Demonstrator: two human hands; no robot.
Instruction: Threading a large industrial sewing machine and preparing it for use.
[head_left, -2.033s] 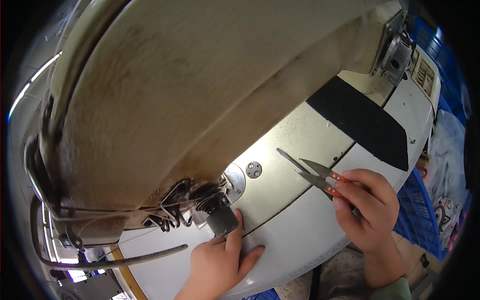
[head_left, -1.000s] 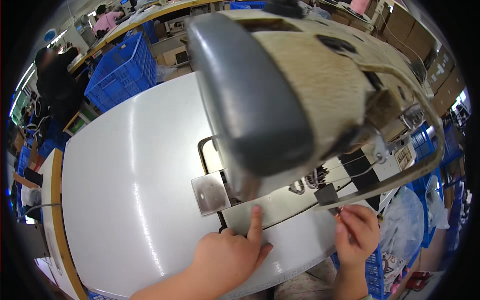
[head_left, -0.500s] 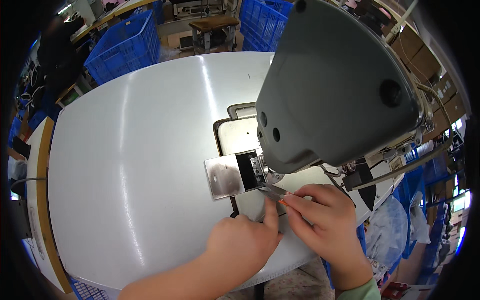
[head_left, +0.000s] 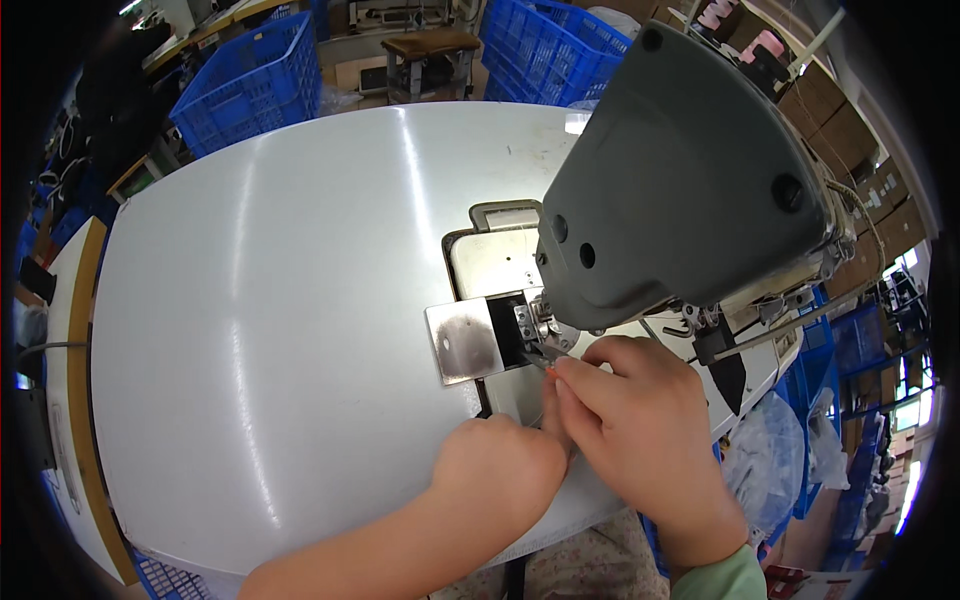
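A grey sewing machine [head_left: 690, 180] stands on the white table at the right. Its shiny metal slide plate [head_left: 465, 345] is drawn to the left, and a dark opening [head_left: 508, 325] shows beside the hook parts under the needle area. My right hand [head_left: 640, 430] pinches a slim pointed metal tool [head_left: 545, 357] with a bit of orange at its grip, which looks like tweezers. The tool's tip reaches the opening's near edge. My left hand [head_left: 505, 465] has its index finger stretched up against the tool and right fingertips; its other fingers are curled and partly hidden.
The white tabletop [head_left: 330, 330] spreads to the left. Blue crates [head_left: 250, 85] stand beyond its far edge, near a stool [head_left: 428, 50]. Clear plastic bags [head_left: 765, 460] hang at the right, and a wood-edged table [head_left: 85, 400] adjoins at the left. Pink thread [head_left: 765, 45] sits behind the machine.
The view has shifted slightly, so the machine appears farther right. Both hands have drawn closer together, and the tool's tip is nearer the hook parts. My right hand keeps its pinch.
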